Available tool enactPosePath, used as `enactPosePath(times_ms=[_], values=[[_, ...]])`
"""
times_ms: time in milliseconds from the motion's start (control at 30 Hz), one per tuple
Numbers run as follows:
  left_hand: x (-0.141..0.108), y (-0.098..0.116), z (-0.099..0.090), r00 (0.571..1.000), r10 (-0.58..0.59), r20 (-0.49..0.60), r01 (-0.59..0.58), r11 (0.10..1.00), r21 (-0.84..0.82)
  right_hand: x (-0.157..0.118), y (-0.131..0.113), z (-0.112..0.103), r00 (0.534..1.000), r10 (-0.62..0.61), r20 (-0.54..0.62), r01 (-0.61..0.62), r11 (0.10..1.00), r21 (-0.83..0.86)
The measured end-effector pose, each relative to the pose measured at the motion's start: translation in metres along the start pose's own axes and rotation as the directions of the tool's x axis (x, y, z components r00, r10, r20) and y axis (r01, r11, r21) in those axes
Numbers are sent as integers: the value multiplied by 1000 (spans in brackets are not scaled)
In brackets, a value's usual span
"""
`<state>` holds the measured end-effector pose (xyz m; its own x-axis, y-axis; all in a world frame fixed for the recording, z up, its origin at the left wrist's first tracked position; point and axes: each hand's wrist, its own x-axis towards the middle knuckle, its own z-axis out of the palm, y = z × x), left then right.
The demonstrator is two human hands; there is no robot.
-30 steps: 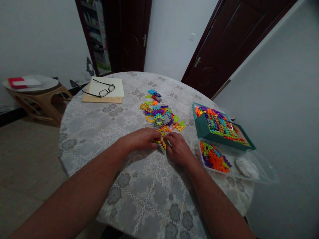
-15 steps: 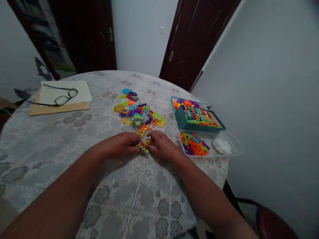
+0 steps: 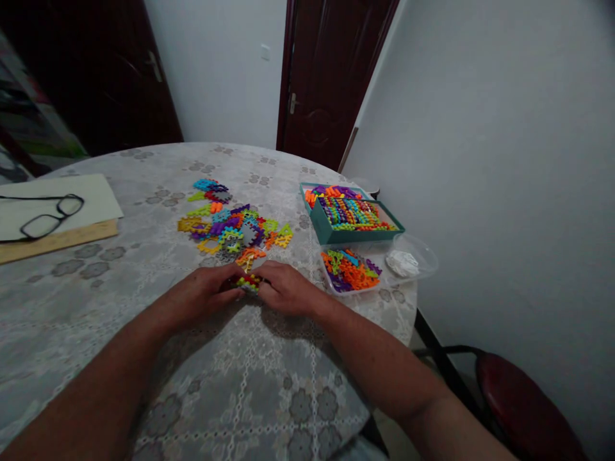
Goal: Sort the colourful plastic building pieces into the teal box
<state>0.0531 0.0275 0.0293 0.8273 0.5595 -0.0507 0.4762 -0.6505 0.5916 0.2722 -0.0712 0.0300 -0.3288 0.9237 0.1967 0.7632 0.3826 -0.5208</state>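
The left hand (image 3: pixel 204 291) has its grip clamped, thumb against fingers, on a red and yellow-green toothed-block cluster (image 3: pixel 249 280); the right hand (image 3: pixel 286 288) is closed on the opposite side. The cluster sits just nearer the person than the loose gear-edged pieces (image 3: pixel 248 234); contact with the tabletop (image 3: pixel 230 365) cannot be confirmed. Change noted: over the last half second the right fingers have drawn in closer, and the view has swung right. In this inspector's judgement, both hands are now pressing or steadying the same cluster.
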Motion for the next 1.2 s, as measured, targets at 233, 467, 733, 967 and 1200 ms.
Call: enactPosePath(times_ms=[233, 467, 733, 967, 1200], values=[[6, -2, 3, 991, -63, -119, 43, 986, -163, 0, -3, 6, 987, 34, -156, -16, 993, 115], [7, 3, 19, 997, 45, -60, -71, 806, -588, -13, -10, -32, 998, -53, -39, 51, 997, -53], [5, -10, 11, 836, -104, -538, 60, 993, -98, -93, 36, -111, 754, 261, -603, -481, 844, -237], [10, -27, 28, 870, 76, -488, 26, 980, 200, -171, 93, -104, 587, 499, -637, -796, 499, -343], [15, -18, 35, 941, 104, -323, 17, 937, 350, -171, 105, -93, 644, 601, -473, -765, 516, -386]])
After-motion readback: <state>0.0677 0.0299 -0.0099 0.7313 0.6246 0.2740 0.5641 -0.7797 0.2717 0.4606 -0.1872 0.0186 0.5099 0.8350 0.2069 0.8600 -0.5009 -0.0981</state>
